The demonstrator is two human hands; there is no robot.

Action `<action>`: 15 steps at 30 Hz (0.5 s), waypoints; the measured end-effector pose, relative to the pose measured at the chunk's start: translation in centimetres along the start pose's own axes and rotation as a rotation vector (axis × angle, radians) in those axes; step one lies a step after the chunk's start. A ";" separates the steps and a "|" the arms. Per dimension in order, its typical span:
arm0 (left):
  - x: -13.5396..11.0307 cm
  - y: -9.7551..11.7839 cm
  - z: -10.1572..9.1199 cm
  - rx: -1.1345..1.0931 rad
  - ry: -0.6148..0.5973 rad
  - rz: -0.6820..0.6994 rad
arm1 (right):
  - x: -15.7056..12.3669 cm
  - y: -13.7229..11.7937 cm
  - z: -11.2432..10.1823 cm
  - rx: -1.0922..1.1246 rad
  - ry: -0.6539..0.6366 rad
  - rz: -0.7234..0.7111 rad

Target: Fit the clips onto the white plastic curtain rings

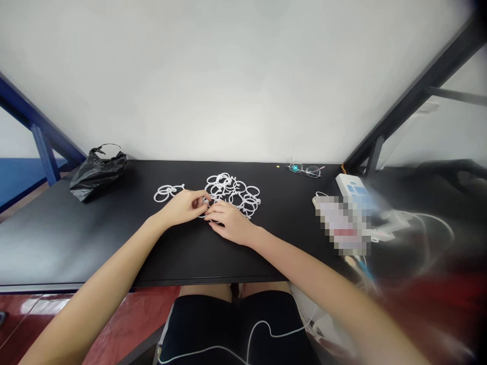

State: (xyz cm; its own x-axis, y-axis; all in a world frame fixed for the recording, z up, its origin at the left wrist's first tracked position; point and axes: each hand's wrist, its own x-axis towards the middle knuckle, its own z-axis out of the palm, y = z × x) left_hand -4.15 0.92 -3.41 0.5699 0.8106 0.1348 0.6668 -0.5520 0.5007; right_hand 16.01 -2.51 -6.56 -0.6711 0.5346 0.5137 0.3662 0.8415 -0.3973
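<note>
A pile of white plastic rings [236, 192] lies on the black table [95, 238] in front of me. My left hand [185, 207] and my right hand [230, 222] meet at the pile's near edge, fingers curled in a pinch on one white ring [205, 205] between them. Two or three more white rings [167, 192] lie apart to the left of the pile.
A crumpled black plastic bag [98, 171] sits at the back left. Eyeglasses [305, 170] lie at the back right. A white power strip [353, 188] with cables and a blurred object [344, 223] are at the right. A white cable [247, 339] crosses my lap.
</note>
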 end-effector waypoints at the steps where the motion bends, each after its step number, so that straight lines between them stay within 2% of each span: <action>1: 0.0 0.0 0.0 -0.013 -0.005 0.000 | 0.0 0.1 0.0 0.008 0.002 0.005; 15: 0.1 0.5 -0.1 -0.059 0.000 0.042 | -0.1 0.9 -0.2 0.027 0.055 0.047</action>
State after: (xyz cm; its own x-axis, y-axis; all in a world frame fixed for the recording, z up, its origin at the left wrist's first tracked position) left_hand -3.80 0.78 -3.03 0.5971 0.7866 0.1569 0.6126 -0.5735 0.5440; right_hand 16.54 -1.74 -6.82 -0.6167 0.5775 0.5350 0.3785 0.8134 -0.4416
